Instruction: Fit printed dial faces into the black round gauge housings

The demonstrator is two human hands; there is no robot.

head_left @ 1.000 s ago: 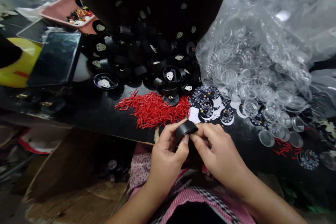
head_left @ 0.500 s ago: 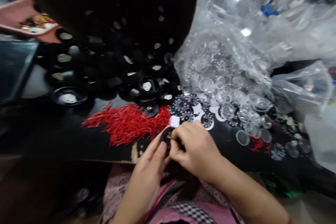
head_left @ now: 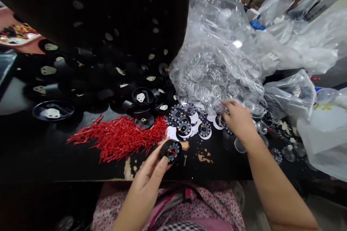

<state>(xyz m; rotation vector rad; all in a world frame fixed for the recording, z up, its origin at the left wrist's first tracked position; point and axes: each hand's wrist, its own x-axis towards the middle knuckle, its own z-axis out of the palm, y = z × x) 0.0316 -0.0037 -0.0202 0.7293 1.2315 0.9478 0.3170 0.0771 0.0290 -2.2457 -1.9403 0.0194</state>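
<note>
My left hand (head_left: pixel 154 169) holds a round black gauge (head_left: pixel 171 151) near the table's front edge; its dial faces up and carries a red pointer. Over at the heap of clear round covers (head_left: pixel 206 83), my right hand (head_left: pixel 238 121) reaches with thumb and forefinger apart, and its other fingers are partly hidden. Printed black dial discs (head_left: pixel 184 127) lie on white ones between my two hands. To the left of them spreads a pile of thin red pointers (head_left: pixel 116 137).
Many black housings (head_left: pixel 142 97) fill the back left, below a large dark container (head_left: pixel 108 0). A pink bin (head_left: pixel 29 45) stands at far left. Plastic bags (head_left: pixel 298 43) crowd the right. A small screw (head_left: pixel 185 160) lies near the front edge.
My right hand has left the black gauge and moved right to the clear covers. The gauge now shows its dial and red pointer in my left hand. The view has shifted to the right.
</note>
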